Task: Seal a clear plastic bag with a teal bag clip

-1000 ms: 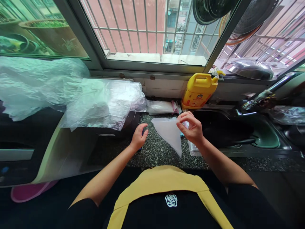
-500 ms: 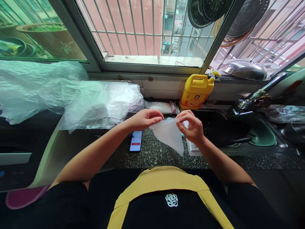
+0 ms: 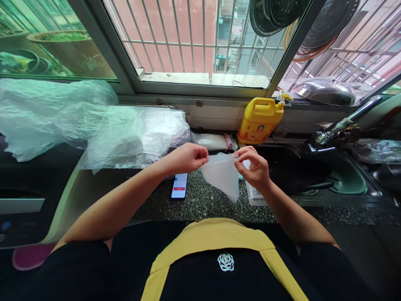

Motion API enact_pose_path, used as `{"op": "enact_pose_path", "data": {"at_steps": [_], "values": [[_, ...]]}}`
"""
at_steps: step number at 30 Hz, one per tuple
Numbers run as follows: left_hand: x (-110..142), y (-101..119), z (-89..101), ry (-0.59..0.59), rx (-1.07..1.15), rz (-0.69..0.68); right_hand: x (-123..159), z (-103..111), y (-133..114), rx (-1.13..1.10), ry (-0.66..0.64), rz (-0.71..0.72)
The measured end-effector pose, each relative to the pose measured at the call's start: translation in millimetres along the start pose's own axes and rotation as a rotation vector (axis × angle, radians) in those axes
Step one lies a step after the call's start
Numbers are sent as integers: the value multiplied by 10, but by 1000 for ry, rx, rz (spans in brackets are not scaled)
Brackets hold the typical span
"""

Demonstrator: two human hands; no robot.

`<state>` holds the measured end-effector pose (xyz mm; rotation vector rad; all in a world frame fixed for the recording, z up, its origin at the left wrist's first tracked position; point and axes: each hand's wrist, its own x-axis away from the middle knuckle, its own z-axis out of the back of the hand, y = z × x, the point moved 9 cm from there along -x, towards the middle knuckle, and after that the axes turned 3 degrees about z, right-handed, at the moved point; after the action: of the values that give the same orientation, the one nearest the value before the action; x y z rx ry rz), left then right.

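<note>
A translucent white piping bag (image 3: 221, 174), roughly triangular, hangs above the speckled countertop with its pointed end toward me on the lower right. My left hand (image 3: 190, 159) is closed at the bag's upper left corner, fingers curled and pinching the edge. On the other side, my right hand (image 3: 253, 168) pinches the upper right corner between thumb and fingers. The top edge stretches between the two hands. Below my left wrist lies a phone (image 3: 179, 185) with a lit screen. Partly hidden behind my right hand is a clear plastic tray (image 3: 256, 197).
A yellow jug (image 3: 260, 121) stands by the window wall. A flat white packet (image 3: 209, 141) lies behind the hands. Crumpled plastic sheeting (image 3: 134, 136) spreads at left over a dark appliance (image 3: 34, 175). At right is the sink (image 3: 349, 177) with a faucet (image 3: 332, 133) and a dark pan (image 3: 297, 167).
My left hand has moved slightly left and its fingers have closed on the bag's left corner. The bag's top edge is now drawn straighter; my right hand keeps its pinch.
</note>
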<state>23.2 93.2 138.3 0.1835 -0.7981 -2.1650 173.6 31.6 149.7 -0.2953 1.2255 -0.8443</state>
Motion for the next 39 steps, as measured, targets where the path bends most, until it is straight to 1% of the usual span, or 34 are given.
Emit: {"op": "enact_pose_path", "data": {"at_steps": [3, 7, 9, 11, 14, 20, 23, 26, 29, 33, 36, 39], "values": [[31, 0, 19, 11, -75, -7, 12, 3, 35, -17, 4, -17], [50, 56, 24, 6, -180, -43, 11, -29, 75, -30, -9, -26], [59, 91, 15, -3, -215, -65, 13, -32, 106, -38, 17, -40], [70, 118, 1, -12, -228, -77, 18, -25, 138, -48, 69, -58], [87, 150, -9, -4, -203, -89, 21, -43, 188, -94, 130, -93], [140, 209, 29, 69, -94, -129, 11, -90, 278, -136, 174, -152], [171, 224, 46, 86, -60, -146, 2, -95, 303, -126, 168, -167], [181, 217, 33, 63, -62, -135, -30, -112, 314, -157, 143, -168], [176, 214, 26, 49, -84, -123, -79, -126, 304, -176, 126, -144], [164, 218, 4, 29, -106, -133, -127, -137, 282, -237, 139, -107], [166, 228, 2, 40, -121, -169, -138, -157, 272, -270, 143, -104], [186, 270, 11, 64, -138, -235, -135, -174, 293, -265, 146, -139]]}}
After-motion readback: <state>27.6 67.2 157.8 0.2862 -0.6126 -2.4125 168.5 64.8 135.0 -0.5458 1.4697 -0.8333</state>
